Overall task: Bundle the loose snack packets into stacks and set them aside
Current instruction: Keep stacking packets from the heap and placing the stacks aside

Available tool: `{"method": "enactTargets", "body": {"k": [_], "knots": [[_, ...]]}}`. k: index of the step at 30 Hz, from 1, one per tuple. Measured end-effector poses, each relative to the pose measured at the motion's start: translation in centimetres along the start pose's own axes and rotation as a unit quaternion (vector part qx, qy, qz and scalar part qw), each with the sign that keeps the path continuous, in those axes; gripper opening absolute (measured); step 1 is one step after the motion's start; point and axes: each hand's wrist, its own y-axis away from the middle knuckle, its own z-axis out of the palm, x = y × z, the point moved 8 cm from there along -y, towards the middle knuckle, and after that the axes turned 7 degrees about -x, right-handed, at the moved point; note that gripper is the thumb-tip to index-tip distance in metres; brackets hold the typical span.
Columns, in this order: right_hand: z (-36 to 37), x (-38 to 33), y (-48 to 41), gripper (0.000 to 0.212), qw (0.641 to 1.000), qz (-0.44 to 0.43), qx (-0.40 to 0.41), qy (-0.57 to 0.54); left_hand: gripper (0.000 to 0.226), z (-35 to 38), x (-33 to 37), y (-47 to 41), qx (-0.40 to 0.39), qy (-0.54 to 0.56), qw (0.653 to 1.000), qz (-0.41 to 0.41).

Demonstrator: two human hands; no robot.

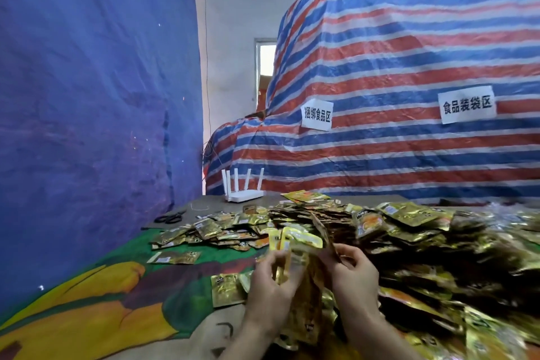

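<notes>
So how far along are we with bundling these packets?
Done: no finished stack shows anywhere. In hand: the left hand and right hand grip a small bunch of packets upright between them. Left: nearly everything, the big pile at right and the loose packets scattered farther left.

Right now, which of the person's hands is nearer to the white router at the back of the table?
Left. The left hand, gripping gold snack packets, is in front of the router and slightly to its right; the right hand lies farther right, beside the packet heap.
</notes>
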Motion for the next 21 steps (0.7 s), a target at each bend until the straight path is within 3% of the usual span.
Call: {"method": "enactTargets", "body": {"k": [3, 5, 8, 10, 11, 15, 16, 19, 21], "knots": [[0.3, -0.8, 0.3, 0.003, 0.999, -0.037, -0.022, -0.014, 0.011, -0.5, -0.9, -0.2, 0.038, 0.022, 0.999, 0.017], [0.5, -1.5, 0.8, 0.01, 0.998, -0.059, -0.037, -0.012, 0.013, -2.2, -0.9, -0.1, 0.097, 0.003, 0.995, 0.02], [1.3, -0.6, 1.0, 0.013, 0.995, -0.017, -0.094, -0.023, 0.05, -3.5, -1.5, -0.1, 0.133, 0.064, 0.989, 0.002], [2.5, 0.0, 1.5, 0.01, 0.986, -0.001, -0.163, 0.031, 0.077, -3.7, -2.3, -0.2, 0.138, 0.131, 0.981, -0.023], [3.0, 0.1, 1.9, 0.008, 0.979, -0.011, -0.187, 0.078, 0.078, -3.5, -2.7, -0.4, 0.134, 0.166, 0.976, -0.035], [3.8, 0.5, 2.5, 0.041, 0.958, -0.058, -0.188, 0.209, 0.035, -0.9, -3.5, -0.5, 0.031, 0.256, 0.962, -0.089], [3.8, 0.6, 2.5, 0.046, 0.958, -0.066, -0.187, 0.207, 0.034, -0.4, -3.8, -0.3, 0.014, 0.265, 0.959, -0.102], [4.2, 1.0, 2.8, 0.054, 0.954, -0.077, -0.219, 0.187, 0.058, 1.4, -3.9, 0.4, -0.073, 0.26, 0.956, -0.113], [4.3, 1.5, 2.8, 0.068, 0.957, -0.066, -0.24, 0.146, 0.056, 1.6, -3.3, 0.5, -0.094, 0.217, 0.968, -0.083]]}}
